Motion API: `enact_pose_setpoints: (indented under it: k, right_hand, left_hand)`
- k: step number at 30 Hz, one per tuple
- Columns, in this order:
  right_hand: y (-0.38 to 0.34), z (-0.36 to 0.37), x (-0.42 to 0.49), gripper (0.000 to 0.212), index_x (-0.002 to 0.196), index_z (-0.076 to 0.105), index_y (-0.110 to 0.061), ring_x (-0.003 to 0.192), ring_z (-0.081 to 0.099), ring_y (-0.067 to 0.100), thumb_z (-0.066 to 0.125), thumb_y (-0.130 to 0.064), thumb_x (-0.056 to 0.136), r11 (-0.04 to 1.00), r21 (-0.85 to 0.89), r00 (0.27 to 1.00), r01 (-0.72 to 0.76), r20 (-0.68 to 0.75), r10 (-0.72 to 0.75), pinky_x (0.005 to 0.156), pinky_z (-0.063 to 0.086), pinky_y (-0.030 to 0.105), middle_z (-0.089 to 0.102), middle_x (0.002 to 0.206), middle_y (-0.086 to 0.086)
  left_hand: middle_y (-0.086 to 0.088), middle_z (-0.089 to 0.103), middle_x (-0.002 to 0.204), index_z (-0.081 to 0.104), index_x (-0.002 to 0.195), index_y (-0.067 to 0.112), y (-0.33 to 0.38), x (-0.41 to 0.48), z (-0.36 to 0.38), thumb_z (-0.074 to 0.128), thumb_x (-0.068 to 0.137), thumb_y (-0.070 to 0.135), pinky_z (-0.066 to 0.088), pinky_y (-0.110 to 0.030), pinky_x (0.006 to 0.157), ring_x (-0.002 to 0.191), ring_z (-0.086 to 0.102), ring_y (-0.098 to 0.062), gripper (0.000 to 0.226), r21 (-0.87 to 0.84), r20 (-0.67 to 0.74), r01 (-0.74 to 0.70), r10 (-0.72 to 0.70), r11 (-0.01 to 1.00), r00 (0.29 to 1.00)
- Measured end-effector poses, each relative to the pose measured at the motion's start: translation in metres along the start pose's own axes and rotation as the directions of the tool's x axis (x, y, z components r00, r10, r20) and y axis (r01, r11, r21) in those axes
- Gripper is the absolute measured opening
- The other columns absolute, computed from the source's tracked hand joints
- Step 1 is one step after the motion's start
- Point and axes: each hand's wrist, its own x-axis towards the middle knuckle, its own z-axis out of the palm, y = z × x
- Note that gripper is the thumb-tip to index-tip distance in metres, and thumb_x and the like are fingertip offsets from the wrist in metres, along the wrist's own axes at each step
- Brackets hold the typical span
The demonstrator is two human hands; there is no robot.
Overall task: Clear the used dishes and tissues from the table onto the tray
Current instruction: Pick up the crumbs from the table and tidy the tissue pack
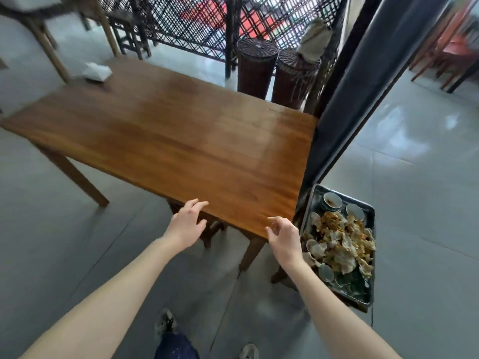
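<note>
The wooden counter (166, 141) runs away from the person at a slant, and the only thing lying on it is a white crumpled tissue (94, 71), blurred, at the far left corner, well apart from both hands. The left grip (186, 224) hangs at the counter's near edge with its fingers loosely spread and slightly bent, the fingertips just over the edge, and it holds nothing; whether they touch the wood cannot be told. The right grip (283, 239) is beside the near right corner, its fingers loosely curled with thumb and forefinger a little apart, and it too holds nothing. The tray (372, 224) sits low down to the right of the counter, just beside that corner and close to the right forearm; what it rests on is hidden. It is heaped with stained, crumpled tissues (342, 244), with small pale used dishes (331, 200) at its far end and more of them showing around and under the heap. Beyond the counter's far right end stand two dark wicker drums (255, 66) side by side in front of a lattice screen (181, 19). A dark post (363, 81) rises just beside the counter's right end. The floor (414, 156) is of grey tiles, and the person's shoes (164, 322) show at the bottom
</note>
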Motion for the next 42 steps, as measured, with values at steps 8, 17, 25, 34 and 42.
enact_pose_setpoints:
  k: [8,17,25,34,42]
  right_hand:
    - [-0.145,0.098,0.024,0.027,0.114,0.064,-0.012,0.088,0.063,0.015,0.066,-0.013,0.087,0.994,0.010,0.993,0.105,0.061,-0.106,0.081,0.054,0.026,0.066,0.102,0.003]
    - [-0.280,0.187,0.043,0.028,0.117,0.063,-0.012,0.092,0.063,0.017,0.062,-0.014,0.090,0.981,-0.010,0.969,0.196,0.158,-0.192,0.081,0.054,0.028,0.066,0.105,0.005]
    - [-0.355,0.252,0.092,0.025,0.115,0.065,-0.017,0.089,0.066,0.016,0.063,-0.016,0.089,0.968,-0.046,0.952,0.248,0.195,-0.235,0.070,0.049,0.021,0.070,0.104,0.002]
    - [-0.416,0.327,0.190,0.028,0.117,0.062,-0.018,0.083,0.066,0.016,0.063,-0.020,0.089,0.975,-0.055,0.948,0.215,0.250,-0.195,0.076,0.058,0.037,0.069,0.099,0.001]
    - [-0.495,0.379,0.313,0.036,0.119,0.060,-0.024,0.097,0.064,0.020,0.062,-0.027,0.083,0.980,-0.065,0.921,0.189,0.358,-0.154,0.081,0.052,0.032,0.068,0.107,0.000]
  left_hand:
    - [-0.003,0.029,0.153,0.037,0.143,0.024,-0.146,0.000,-0.114,0.051,0.096,0.022,0.029,-0.043,0.111,0.137,0.035,-0.023,0.050,-0.038,-0.126,0.082,-0.086,0.996,0.988]
    - [-0.006,0.033,0.150,0.041,0.140,0.024,-0.285,-0.005,-0.208,0.053,0.093,0.020,0.033,-0.042,0.108,0.133,0.039,-0.027,0.049,-0.099,-0.163,0.178,-0.192,0.979,0.968]
    - [-0.009,0.033,0.150,0.041,0.141,0.020,-0.357,0.017,-0.254,0.054,0.094,0.017,0.034,-0.040,0.109,0.134,0.039,-0.027,0.049,-0.167,-0.206,0.234,-0.266,0.958,0.942]
    - [-0.003,0.040,0.146,0.041,0.140,0.025,-0.423,0.103,-0.314,0.051,0.095,0.021,0.041,-0.037,0.099,0.127,0.046,-0.024,0.046,-0.161,-0.247,0.261,-0.295,0.952,0.923]
    - [-0.003,0.040,0.146,0.039,0.141,0.026,-0.473,0.211,-0.399,0.051,0.096,0.023,0.043,-0.039,0.099,0.127,0.046,-0.024,0.047,-0.123,-0.208,0.307,-0.327,0.944,0.922]
